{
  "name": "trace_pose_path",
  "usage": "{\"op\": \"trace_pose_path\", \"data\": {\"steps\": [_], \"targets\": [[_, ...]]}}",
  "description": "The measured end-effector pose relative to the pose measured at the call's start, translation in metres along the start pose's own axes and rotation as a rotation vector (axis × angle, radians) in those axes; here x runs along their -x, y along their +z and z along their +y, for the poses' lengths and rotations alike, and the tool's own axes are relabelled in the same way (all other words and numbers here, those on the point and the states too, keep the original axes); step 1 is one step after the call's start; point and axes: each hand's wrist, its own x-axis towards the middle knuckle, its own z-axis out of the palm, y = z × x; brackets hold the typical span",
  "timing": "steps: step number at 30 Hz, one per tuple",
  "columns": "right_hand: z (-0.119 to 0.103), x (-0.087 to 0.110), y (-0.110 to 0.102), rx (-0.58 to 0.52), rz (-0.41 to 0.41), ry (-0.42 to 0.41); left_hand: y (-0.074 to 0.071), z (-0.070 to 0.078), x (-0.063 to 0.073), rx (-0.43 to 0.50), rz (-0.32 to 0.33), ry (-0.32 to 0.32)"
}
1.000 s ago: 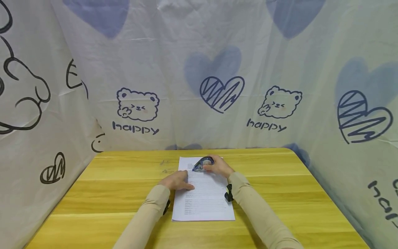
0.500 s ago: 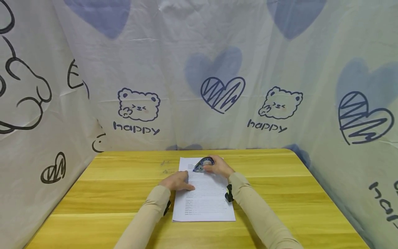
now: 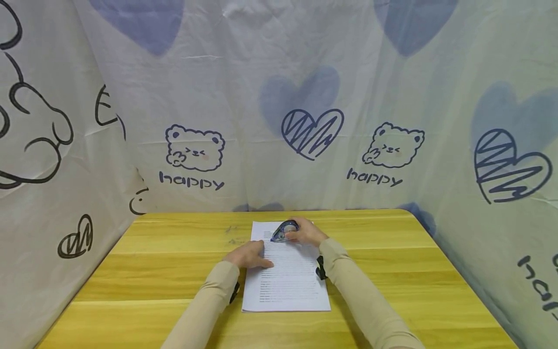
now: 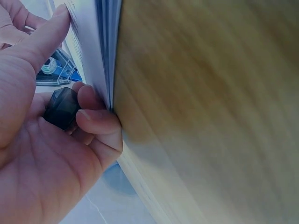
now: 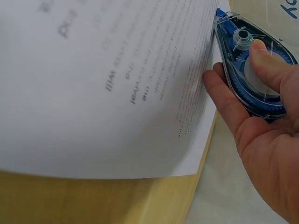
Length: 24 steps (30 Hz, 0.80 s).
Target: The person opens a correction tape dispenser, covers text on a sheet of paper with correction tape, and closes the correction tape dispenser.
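A stack of printed paper (image 3: 287, 295) lies on the table, its sheet edges showing in the left wrist view. My right hand (image 3: 308, 233) grips a blue, clear-cased correction tape (image 3: 284, 230), thumb on its side. The tip of the tape dispenser (image 5: 219, 12) points left and meets the printed text on the upper part of the page. My left hand (image 3: 247, 254) is at the stack's left edge, its thumb lying over the sheet. In the left wrist view its curled fingers hold a small dark cap-like piece (image 4: 63, 108); the head view hides this piece.
The yellow wood-grain table (image 3: 165, 276) extends on both sides of the paper. Pale curtains (image 3: 261, 169) printed with hearts and bears hang behind and beside it. Faint grey marks (image 3: 233, 236) show on the table left of the stack.
Hands, paper and correction tape look almost unmoved. The whole head view has shifted very slightly downward in the frame.
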Motion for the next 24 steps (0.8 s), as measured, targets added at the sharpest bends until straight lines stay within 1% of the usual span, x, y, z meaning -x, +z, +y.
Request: {"op": "trace_pose_path", "data": {"steps": [6, 12, 17, 24], "targets": [[-0.0002, -0.0004, -0.0027, -0.028, -0.032, 0.032, 0.001, 0.0016, -0.0009, 0.012, -0.005, 0.001], [-0.0025, -0.0004, -0.0059, -0.001, -0.023, 0.03, 0.0, 0.0016, -0.0024, 0.001, -0.005, -0.003], [-0.0038, -0.0017, -0.0061, -0.009, -0.043, 0.038, 0.0003, -0.0009, -0.002, 0.008, -0.002, 0.008], [-0.0031, -0.002, -0.0043, 0.057, -0.039, 0.044, 0.0035, -0.0037, -0.0027, 0.014, 0.003, 0.016]]}}
